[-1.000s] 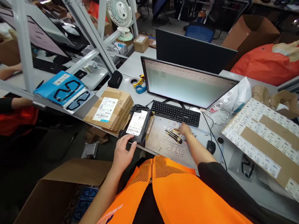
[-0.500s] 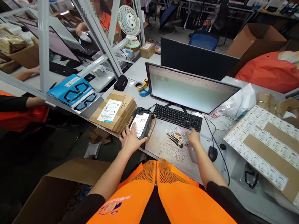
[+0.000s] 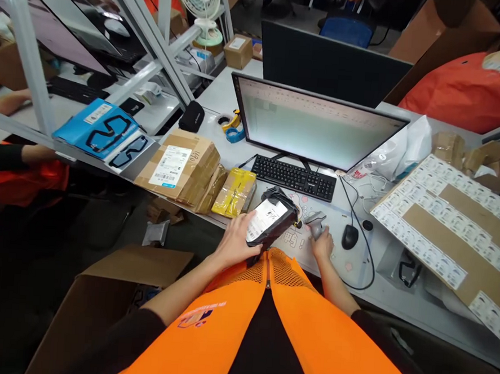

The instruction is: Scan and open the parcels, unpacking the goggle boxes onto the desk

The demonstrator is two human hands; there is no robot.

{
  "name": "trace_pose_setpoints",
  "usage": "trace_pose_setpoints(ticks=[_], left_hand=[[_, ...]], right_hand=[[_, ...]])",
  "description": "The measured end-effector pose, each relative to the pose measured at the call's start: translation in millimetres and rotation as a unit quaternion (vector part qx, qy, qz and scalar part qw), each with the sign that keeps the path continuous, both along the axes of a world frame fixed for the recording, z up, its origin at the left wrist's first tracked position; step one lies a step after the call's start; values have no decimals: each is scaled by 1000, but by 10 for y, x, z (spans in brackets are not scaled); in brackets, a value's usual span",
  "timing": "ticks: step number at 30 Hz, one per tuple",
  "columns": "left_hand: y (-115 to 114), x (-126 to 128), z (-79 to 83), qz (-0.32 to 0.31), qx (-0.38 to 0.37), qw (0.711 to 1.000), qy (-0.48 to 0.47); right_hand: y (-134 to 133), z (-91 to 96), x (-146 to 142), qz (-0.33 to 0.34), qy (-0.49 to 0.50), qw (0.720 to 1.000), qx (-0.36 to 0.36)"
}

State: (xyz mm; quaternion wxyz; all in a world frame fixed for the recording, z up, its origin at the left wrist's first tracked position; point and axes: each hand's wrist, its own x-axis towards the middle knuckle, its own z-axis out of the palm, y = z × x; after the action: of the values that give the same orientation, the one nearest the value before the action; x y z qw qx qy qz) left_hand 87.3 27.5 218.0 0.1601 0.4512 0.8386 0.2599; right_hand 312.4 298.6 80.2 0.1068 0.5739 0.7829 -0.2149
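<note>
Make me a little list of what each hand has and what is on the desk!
left hand: holds a black parcel with a white label
right hand: grips a grey scanner beside it
left of them: yellow parcel, labelled brown box
behind: keyboard, lit monitor
right of scanner: black mouse

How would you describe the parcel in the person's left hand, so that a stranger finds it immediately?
Find the lit monitor on the desk. Before its keyboard, the left hand holds a black plastic parcel, next to the grey scanner in the right hand. Unlike the yellow parcel and brown carton further left, it is black with a white label facing up.
</note>
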Motion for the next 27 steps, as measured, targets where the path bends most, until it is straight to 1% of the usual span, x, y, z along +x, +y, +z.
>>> trace_pose_setpoints(ticks=[3,5,7,8,10,12,14,16,18,20,22,27], left_hand=[[196,191,-448,42,-30,999,5],[288,261,-738,76,-45,996,24],[336,293,-974,98,-55,993,41],[346,299,-1068,104,-59,992,45],[342,291,-1208,109,-66,991,37],[312,267,-1291,111,-66,991,21],[255,240,-1330,107,-62,992,7],[173,228,-1346,105,-55,993,1],[79,241,-1357,109,-47,993,2],[-6,278,-1374,114,-42,993,7],[-59,325,-1397,115,-41,992,11],[-69,398,-1462,134,-28,991,6]], right_hand=[[56,53,-114,-5,31,999,-31],[121,133,-144,-34,51,997,-55],[200,268,-136,-65,67,993,-75],[237,361,-122,-71,74,991,-88],[288,598,-94,-54,95,985,-134],[284,890,-99,7,124,972,-199],[211,1197,-166,107,148,950,-253],[78,1459,-293,225,154,926,-261],[-85,1632,-453,335,143,901,-235],[-240,1707,-609,408,117,883,-197],[-362,1713,-738,446,94,874,-170],[-494,1682,-913,466,60,870,-149]])
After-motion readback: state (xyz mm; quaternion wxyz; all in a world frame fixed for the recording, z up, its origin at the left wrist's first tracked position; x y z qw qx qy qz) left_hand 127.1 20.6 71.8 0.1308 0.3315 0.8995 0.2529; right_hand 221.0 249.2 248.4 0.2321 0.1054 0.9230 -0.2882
